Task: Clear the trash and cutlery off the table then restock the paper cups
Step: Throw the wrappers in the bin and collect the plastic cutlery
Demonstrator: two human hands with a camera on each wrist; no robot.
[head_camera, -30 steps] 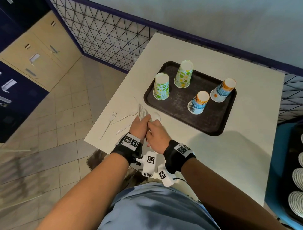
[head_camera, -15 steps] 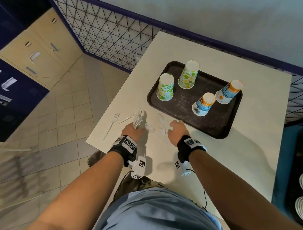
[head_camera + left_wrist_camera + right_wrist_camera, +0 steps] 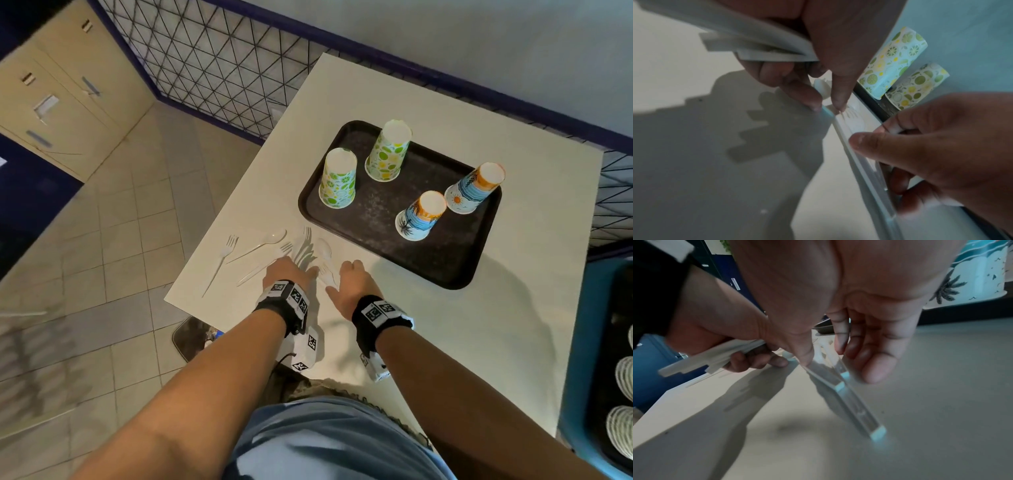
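Observation:
My left hand [image 3: 287, 274] grips a bundle of white plastic cutlery [image 3: 303, 248] near the table's front left; the handles [image 3: 756, 47] stick out past its curled fingers. Just to its right, my right hand [image 3: 352, 279] is down on a spoon and a fork [image 3: 325, 255] lying on the table. In the right wrist view its thumb and fingers [image 3: 879, 369] sit on either side of the two handles [image 3: 849, 394]. Further back, a dark tray [image 3: 376, 212] holds several upside-down paper cups: two green-patterned [image 3: 338, 180], two blue and orange [image 3: 421, 217].
To the left of my hands a fork [image 3: 224, 255], a spoon [image 3: 265, 241] and one more piece [image 3: 260, 269] lie loose on the white table [image 3: 479, 342]. A blue bin [image 3: 582, 342] stands at the right. A dark bin [image 3: 191, 339] sits below the front edge. A mesh railing [image 3: 222, 58] runs behind.
The hands were together over the bundle and have parted. The right hand moved right and forward onto the spoon and fork. The left hand keeps the bundle.

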